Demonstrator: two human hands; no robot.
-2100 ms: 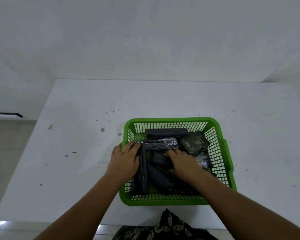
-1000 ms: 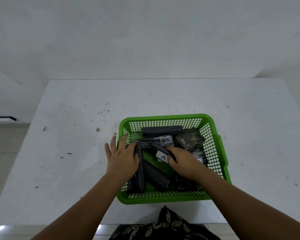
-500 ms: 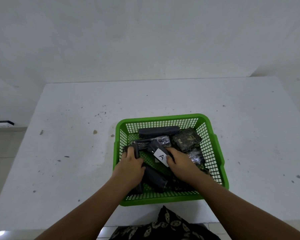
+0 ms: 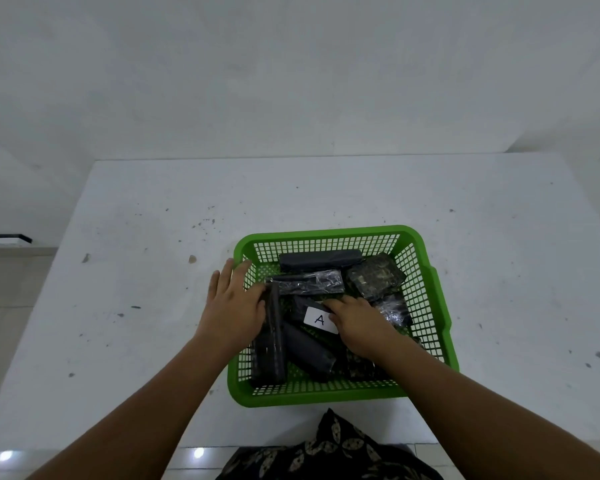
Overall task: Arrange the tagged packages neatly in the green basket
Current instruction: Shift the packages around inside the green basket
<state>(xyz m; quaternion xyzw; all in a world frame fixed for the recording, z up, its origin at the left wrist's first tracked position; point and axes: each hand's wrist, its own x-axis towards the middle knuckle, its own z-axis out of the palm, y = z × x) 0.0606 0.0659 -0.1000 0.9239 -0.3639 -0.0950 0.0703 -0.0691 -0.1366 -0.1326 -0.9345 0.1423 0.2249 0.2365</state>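
The green basket [image 4: 326, 233] stands on the white table near its front edge and holds several dark wrapped packages. My left hand [image 4: 232, 306] lies over the basket's left rim with fingers spread, its thumb side against a long black package [image 4: 274, 344] standing on edge. My right hand [image 4: 359, 325] grips a black package with a white tag marked A [image 4: 320, 320] in the basket's middle. A long black package [image 4: 321, 259] lies along the back wall, a shiny wrapped one [image 4: 309, 284] in front of it, and a camouflage-patterned one [image 4: 374, 277] at the back right.
A dark roll [image 4: 307, 353] lies under the tagged package, and a small shiny packet [image 4: 394, 308] sits by the right wall. The white table [image 4: 136, 289] is speckled with dirt. Patterned dark cloth [image 4: 329, 452] shows below the table's front edge.
My left hand has gone from gripping the long package to fingers spread over the left rim. My right hand has lowered the A-tagged package, tag facing up.
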